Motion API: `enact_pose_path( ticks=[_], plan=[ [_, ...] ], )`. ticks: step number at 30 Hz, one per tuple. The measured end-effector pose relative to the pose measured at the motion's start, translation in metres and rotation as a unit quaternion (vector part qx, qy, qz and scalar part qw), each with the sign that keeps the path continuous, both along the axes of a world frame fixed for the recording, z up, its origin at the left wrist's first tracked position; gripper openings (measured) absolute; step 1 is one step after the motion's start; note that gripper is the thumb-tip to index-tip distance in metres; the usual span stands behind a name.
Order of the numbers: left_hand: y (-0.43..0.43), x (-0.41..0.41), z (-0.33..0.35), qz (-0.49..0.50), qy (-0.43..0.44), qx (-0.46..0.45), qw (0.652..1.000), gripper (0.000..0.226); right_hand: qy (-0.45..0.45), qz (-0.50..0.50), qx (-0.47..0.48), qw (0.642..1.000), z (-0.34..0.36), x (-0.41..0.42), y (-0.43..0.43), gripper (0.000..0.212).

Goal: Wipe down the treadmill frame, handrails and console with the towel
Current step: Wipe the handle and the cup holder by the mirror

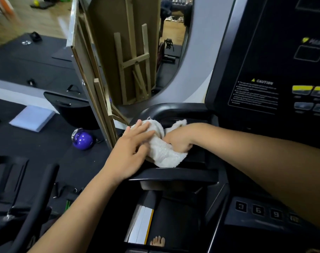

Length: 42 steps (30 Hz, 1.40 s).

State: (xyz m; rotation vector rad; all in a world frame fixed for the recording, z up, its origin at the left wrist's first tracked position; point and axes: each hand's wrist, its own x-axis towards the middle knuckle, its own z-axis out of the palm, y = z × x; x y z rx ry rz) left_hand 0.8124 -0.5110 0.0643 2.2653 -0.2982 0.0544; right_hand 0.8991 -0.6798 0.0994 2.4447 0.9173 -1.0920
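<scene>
Towel [164,152] sits bunched in the black side pocket [173,110], just left of the console [265,70]. Light, soft, floppy terry, so it likely bunches and drags rather than glides. Best held as a wad in the fist, with a flat palm to spread it.

Left hand [131,148] lies on it, fingers straight, slightly apart. Right hand [179,141] curls into the cloth and looks clamped on a fold; fingertips buried.

Pocket floor hidden under the towel. Console print blurred, right side cut off.

wooden easel [131,63] crowding left, console [276,57] right
</scene>
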Motion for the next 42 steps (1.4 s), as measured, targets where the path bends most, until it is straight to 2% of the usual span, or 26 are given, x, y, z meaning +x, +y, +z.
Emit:
enact_pose_path(
  ticks=[2,5,7,10,13,15,17,20,23,26,32,34,36,38,40,42],
  plan=[
    [0.000,-0.001,0.000,-0.004,-0.002,-0.003,1.000,0.055,-0.015,0.036,-0.050,0.998,-0.002,-0.001,0.004,0.024],
    [0.003,-0.004,-0.004,-0.002,-0.008,-0.003,1.000,0.049,-0.120,0.111,-0.191,0.968,-0.005,-0.012,0.012,0.036],
    [0.005,-0.002,-0.005,0.002,-0.009,-0.011,1.000,0.046,-0.149,0.112,-0.206,0.961,-0.007,-0.012,0.011,0.039],
    [0.006,0.003,-0.005,0.010,-0.003,-0.010,1.000,0.056,-0.121,0.066,-0.153,0.979,-0.004,-0.002,0.008,0.041],
    [0.005,0.001,-0.006,0.005,-0.007,-0.011,1.000,0.048,-0.073,0.033,-0.108,0.991,-0.002,-0.002,0.011,0.034],
    [0.005,0.000,-0.004,0.004,-0.013,-0.008,1.000,0.045,-0.077,-0.017,-0.041,0.996,-0.005,-0.003,0.008,0.031],
    [0.004,-0.002,-0.003,-0.007,-0.041,0.022,0.999,0.044,-0.078,-0.075,0.024,0.994,-0.001,-0.014,0.005,0.035],
    [0.001,-0.012,-0.003,-0.049,-0.108,0.074,0.990,0.044,-0.070,-0.114,0.078,0.988,0.004,-0.041,-0.001,0.053],
    [-0.002,-0.021,-0.005,-0.018,-0.074,0.037,0.996,0.053,-0.072,-0.159,0.146,0.974,0.000,-0.058,-0.006,0.061],
    [-0.004,-0.014,-0.006,0.035,-0.013,0.000,0.999,0.058,-0.029,-0.235,0.193,0.952,-0.002,-0.057,0.001,0.059],
    [-0.007,-0.009,-0.005,0.053,-0.013,-0.011,0.998,0.054,0.098,-0.322,0.296,0.894,0.005,-0.037,0.021,0.027],
    [-0.007,-0.009,-0.004,0.056,-0.013,-0.013,0.998,0.054,0.107,-0.298,0.276,0.907,0.004,-0.036,0.018,0.029],
    [-0.008,-0.010,-0.004,0.055,-0.017,-0.018,0.998,0.051,0.079,-0.274,0.257,0.923,0.003,-0.037,0.012,0.041],
    [-0.006,-0.012,-0.003,0.053,-0.022,-0.019,0.998,0.048,0.049,-0.225,0.214,0.949,0.003,-0.034,0.004,0.040],
    [-0.006,-0.013,-0.003,0.053,-0.023,-0.019,0.998,0.046,0.041,-0.130,0.125,0.983,0.011,-0.029,0.001,0.033],
    [-0.005,-0.012,-0.002,0.059,-0.015,-0.024,0.998,0.046,0.034,-0.045,0.034,0.998,0.019,-0.022,0.003,0.027]
  ],
)
